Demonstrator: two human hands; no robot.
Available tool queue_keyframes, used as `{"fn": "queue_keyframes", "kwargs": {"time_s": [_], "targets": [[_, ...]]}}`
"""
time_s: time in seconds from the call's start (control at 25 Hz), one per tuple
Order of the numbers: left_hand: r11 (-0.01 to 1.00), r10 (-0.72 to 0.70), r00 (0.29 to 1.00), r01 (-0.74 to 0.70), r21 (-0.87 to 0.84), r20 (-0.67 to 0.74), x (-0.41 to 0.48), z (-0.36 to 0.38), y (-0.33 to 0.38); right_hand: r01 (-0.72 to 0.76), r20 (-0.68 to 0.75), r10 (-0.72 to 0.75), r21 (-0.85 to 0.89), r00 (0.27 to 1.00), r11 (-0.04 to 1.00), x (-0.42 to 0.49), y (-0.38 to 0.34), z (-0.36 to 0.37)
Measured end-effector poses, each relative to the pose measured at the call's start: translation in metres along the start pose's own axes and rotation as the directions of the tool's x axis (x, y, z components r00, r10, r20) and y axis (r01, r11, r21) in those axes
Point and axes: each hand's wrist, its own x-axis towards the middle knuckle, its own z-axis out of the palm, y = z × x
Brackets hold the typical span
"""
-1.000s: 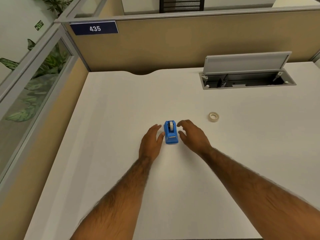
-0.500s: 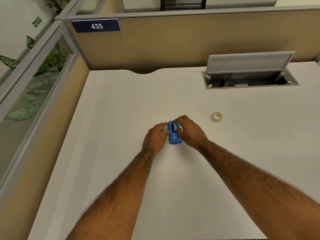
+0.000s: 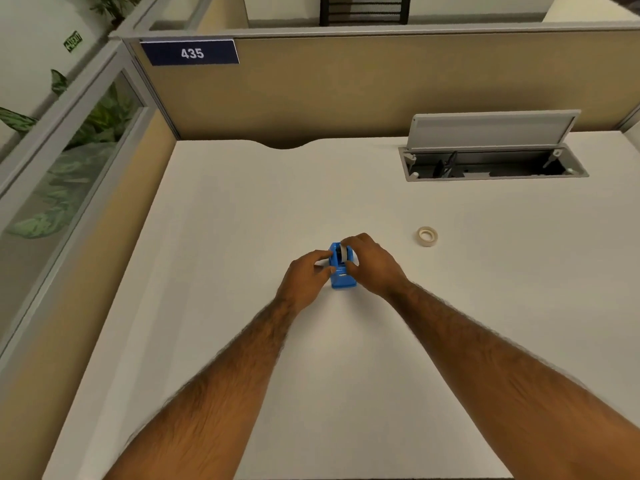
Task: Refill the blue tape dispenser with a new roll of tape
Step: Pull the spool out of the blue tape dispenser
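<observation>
With my left hand [image 3: 306, 277] bracing the blue dispenser [image 3: 342, 271] and my right hand [image 3: 372, 265] pinching its old roll [image 3: 343, 251], a hard tug could tip it off the table [image 3: 242, 216].

Blue, cream and white on our desk

We see a bright blue tape dispenser [image 3: 343, 277], a cream tape roll [image 3: 427, 236], a plain white desk [image 3: 242, 220], and a navy sign [image 3: 189, 52] with white digits.

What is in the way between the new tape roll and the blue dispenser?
On the desk, nothing visible lies between the new tape roll and the blue dispenser. But a roll sits in its slot, under the right hand; the left hand steadies it.
</observation>
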Motion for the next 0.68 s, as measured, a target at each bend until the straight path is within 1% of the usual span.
{"fn": "queue_keyframes", "kwargs": {"time_s": [0.16,0.28,0.56,0.68], "targets": [[0.998,-0.054,0.997,0.055,0.007,-0.060,-0.006,0.008,0.010,0.054,0.047,-0.053,-0.008,0.997,0.999,0.009,0.007,-0.006],[0.998,-0.066,0.994,0.065,-0.018,-0.088,-0.004,0.011,0.017,0.048,0.059,-0.048,0.005,0.997,0.999,0.011,0.009,-0.008],[1.000,-0.016,0.998,0.014,-0.026,-0.061,0.013,0.014,0.006,0.009,0.054,-0.009,0.004,0.998,1.000,0.014,0.010,-0.002],[0.999,-0.016,0.998,0.015,-0.030,-0.057,0.014,0.017,-0.001,-0.001,0.043,0.001,0.000,0.999,1.000,0.015,0.009,0.001]]}}
